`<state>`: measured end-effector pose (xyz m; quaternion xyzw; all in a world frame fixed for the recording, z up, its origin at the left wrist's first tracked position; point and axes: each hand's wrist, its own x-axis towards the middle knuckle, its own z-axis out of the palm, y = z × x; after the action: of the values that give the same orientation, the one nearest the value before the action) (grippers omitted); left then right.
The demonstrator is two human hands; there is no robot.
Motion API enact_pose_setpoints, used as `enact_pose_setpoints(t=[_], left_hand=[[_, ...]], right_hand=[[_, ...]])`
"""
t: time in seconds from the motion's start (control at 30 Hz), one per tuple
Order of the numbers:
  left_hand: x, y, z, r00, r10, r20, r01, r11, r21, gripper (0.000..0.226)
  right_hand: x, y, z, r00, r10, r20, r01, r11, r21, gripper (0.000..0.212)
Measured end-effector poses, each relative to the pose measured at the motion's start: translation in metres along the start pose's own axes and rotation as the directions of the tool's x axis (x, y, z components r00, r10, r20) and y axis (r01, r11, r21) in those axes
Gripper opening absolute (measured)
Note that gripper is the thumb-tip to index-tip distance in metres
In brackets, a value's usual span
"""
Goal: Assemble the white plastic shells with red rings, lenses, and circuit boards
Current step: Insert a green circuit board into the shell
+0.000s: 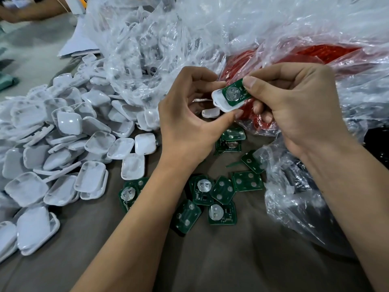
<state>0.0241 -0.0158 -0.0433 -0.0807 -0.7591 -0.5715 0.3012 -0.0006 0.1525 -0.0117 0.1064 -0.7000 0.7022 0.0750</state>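
White shell pinched in left hand; right hand fingers pinch green board w/ coin cell, prob. seating in shell.

Roughly ten flat green circuit boards are being seen loose on the counter, one more being held, while dozens of white plastic shells, too many to count, are being heaped.
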Motion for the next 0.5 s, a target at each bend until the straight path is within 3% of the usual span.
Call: enact_pose_setpoints(t=[0.5], left_hand=[[-0.0016, 0.0038, 0.0006, 1.000, -0.007, 0.005, 0.007, 1.000, 0.001, 0.058]], right_hand=[[-0.0006, 0.0011, -0.0002, 0.999, -0.046, 0.028, 0.047, 0.999, -0.026, 0.009]])
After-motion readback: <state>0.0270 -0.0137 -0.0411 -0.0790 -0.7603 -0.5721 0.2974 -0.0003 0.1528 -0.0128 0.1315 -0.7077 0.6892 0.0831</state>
